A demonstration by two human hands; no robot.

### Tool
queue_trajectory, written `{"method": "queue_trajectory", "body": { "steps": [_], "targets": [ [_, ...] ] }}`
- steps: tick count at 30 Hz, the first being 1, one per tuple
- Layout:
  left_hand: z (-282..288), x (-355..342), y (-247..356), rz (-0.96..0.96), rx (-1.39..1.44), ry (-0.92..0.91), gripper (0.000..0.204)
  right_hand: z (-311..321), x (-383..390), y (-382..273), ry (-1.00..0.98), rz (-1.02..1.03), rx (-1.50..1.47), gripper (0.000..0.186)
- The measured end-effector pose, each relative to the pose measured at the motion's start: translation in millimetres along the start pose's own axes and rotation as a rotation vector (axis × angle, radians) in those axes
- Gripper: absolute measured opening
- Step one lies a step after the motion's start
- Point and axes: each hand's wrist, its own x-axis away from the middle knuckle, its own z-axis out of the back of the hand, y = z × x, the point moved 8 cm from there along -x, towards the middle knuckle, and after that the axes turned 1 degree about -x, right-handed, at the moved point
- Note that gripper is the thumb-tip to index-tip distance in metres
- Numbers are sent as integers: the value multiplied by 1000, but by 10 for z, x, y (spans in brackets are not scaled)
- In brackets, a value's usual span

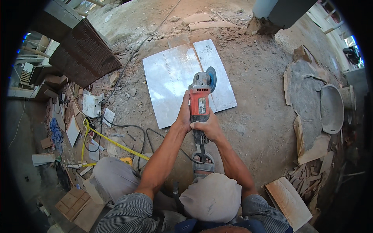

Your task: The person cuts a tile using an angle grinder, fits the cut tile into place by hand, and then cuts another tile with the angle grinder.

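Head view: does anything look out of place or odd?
Yes. The yellow measuring tape lies extended and bent at the picture's left, rather than wound in. Also, the angle grinder carries a blue disc that looks uncovered from this view.

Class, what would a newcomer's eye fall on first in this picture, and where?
The red angle grinder near the centre stands out first, gripped by the left hand and right hand. Its blue disc shows against a glossy pale tile. Next, a bright yellow tape measure stretches across the lower left.
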Motion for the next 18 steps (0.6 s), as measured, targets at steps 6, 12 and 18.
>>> {"method": "queue_trajectory", "body": {
  "steps": [6,12,18],
  "targets": [
    [67,-208,-92,178,32,11,82,170,-154,-12,8,-20,45,66],
    [696,-785,448,-50,-709,349,87,559,-671,-119,19,-81,147,62],
    [716,-1096,949,52,-2076,381,110,746,-1605,-117,30,-59,423,71]
  ]
}}
